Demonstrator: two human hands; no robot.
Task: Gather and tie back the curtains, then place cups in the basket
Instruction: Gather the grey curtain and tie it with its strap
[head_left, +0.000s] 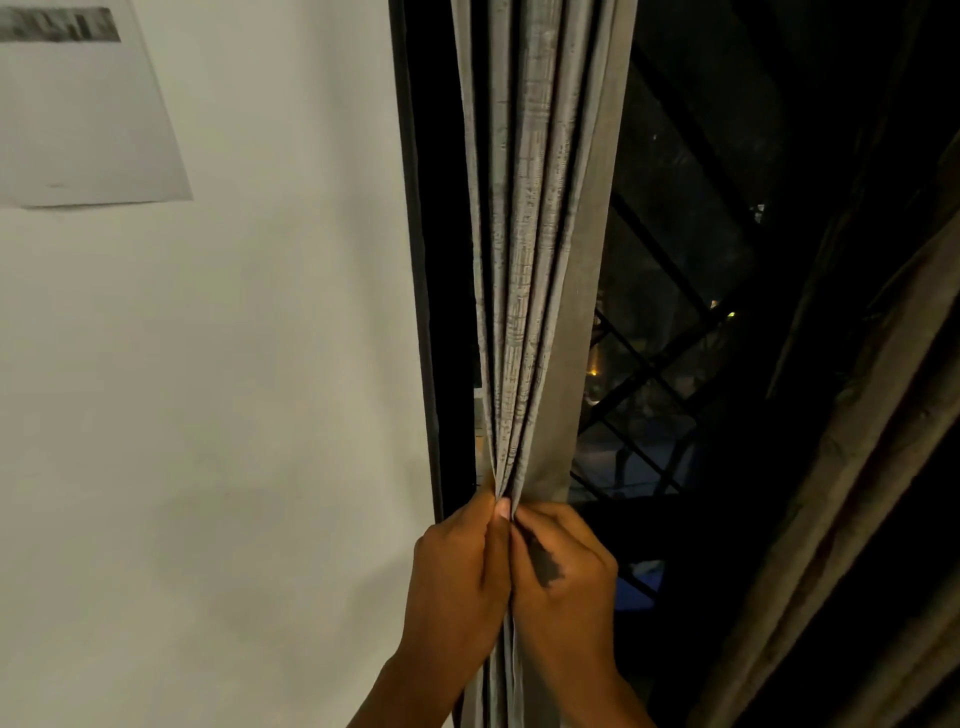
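Note:
A grey patterned curtain (535, 249) hangs in gathered folds at the left side of a dark window. Both hands squeeze the folds together at one spot low in the view. My left hand (457, 577) grips the bunch from the left, its thumb on the front of the cloth. My right hand (563, 577) grips the same bunch from the right, fingers curled around it. Below the hands the curtain runs down between my wrists. A second, darker curtain (852, 493) hangs at the right edge. No cups or basket are in view.
A white wall (234, 389) fills the left half, with a sheet of paper (78, 114) stuck on it at the upper left. The dark window frame (421, 260) stands beside the curtain. A diagonal metal grille (660, 374) crosses the window behind the glass.

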